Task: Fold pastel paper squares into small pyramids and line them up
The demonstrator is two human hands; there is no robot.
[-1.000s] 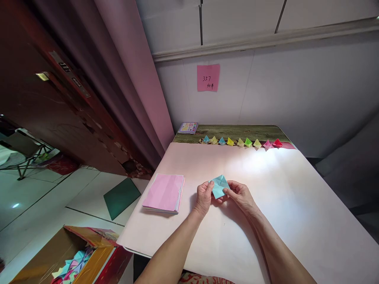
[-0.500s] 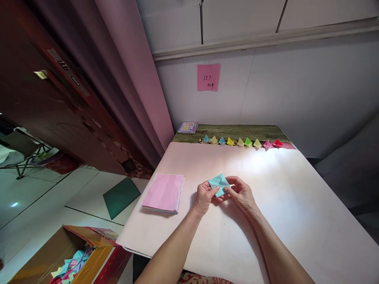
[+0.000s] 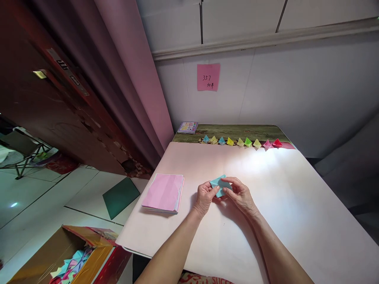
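Observation:
A folded light-blue sheet of origami paper (image 3: 219, 184) is held between both hands, just above the table. My left hand (image 3: 204, 197) pinches its left side, thumb on top and fingers beneath. On the right side, my right hand (image 3: 241, 195) has its thumb on the lower part and its index finger laid over the upper part of the paper. The creases under the fingers are partly hidden. To the left of the hands lies a stack of square paper (image 3: 164, 192) with a pink sheet on top.
Several small folded paper boats (image 3: 248, 142) stand in a row along the back of the white-covered table (image 3: 296, 221). A stack of cards (image 3: 188, 127) is at the back left corner. On the floor, a cardboard box (image 3: 38, 256) contains colourful folded paper. A pink note (image 3: 209, 77) is on the wall.
My right index finger has come from the paper's far edge onto its upper face. The paper has turned and its top flap now lies differently. My left hand stays in place.

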